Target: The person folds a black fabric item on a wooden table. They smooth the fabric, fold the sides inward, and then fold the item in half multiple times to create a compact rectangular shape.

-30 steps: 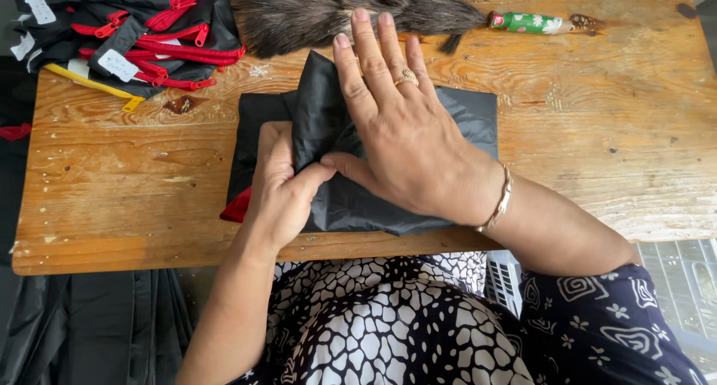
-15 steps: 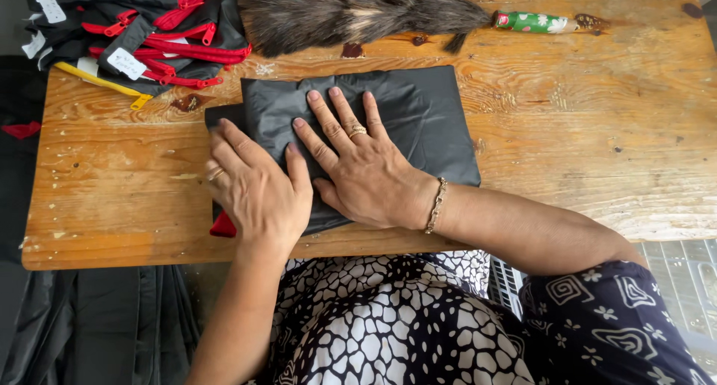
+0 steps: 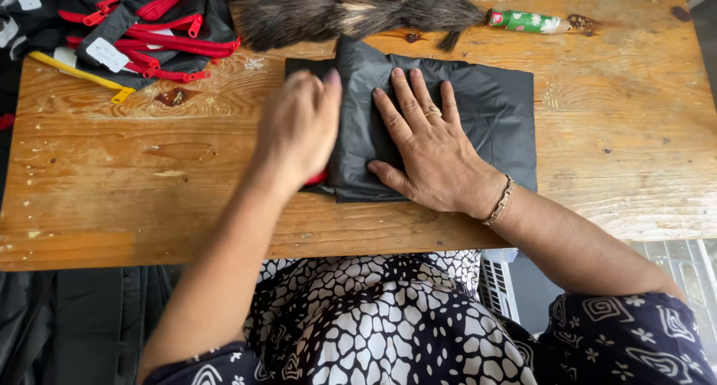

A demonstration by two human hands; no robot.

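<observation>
A folded black fabric piece (image 3: 485,116) with a red edge showing underneath lies on the worn wooden table (image 3: 149,183). My right hand (image 3: 426,150) presses flat on its middle, fingers spread, a ring on one finger and a bracelet at the wrist. My left hand (image 3: 299,127) is at the fabric's left end, fingers curled over a raised fold of the cloth; the hand is blurred and hides the grip itself.
A dark bristly brush (image 3: 351,11) with a green patterned handle (image 3: 526,21) lies along the table's far edge. A heap of black fabric pieces with red and yellow zippers (image 3: 127,30) sits at the far left corner. Black cloth hangs below the table's left side.
The fabric has shifted right on the table. My left hand went from lying flat on the cloth to lifting its left end into a fold; my right hand stays pressed on it.
</observation>
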